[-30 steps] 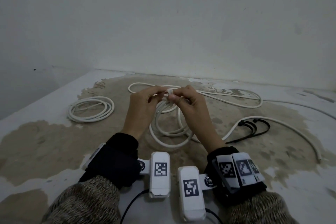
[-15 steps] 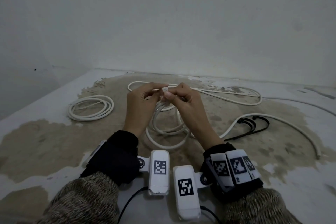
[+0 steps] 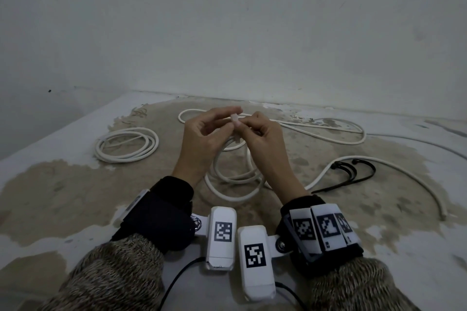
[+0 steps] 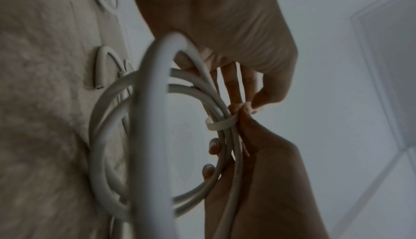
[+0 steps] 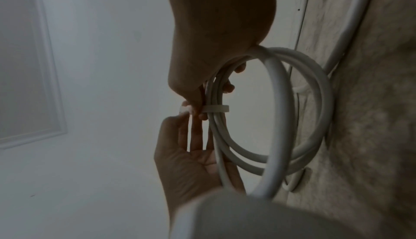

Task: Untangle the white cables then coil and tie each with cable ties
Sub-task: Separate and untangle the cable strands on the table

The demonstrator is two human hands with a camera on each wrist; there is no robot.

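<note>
Both hands hold the coil [image 3: 235, 179] slightly higher above the table [image 3: 63, 184] than before. The right hand [image 3: 262, 139] pinches the white tie [image 4: 221, 124] around the coil; the left hand [image 3: 202, 139] pinches the tie's end. A tied coil [image 3: 126, 145] lies left of them.

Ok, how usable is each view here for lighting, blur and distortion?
Head view: dim, flat light, wide-angle bending at the edges, but both hands and the white tie read sharply. Left wrist view: dark, nearest cable loop blurred. Right wrist view: hands backlit, the tie clear.
</note>
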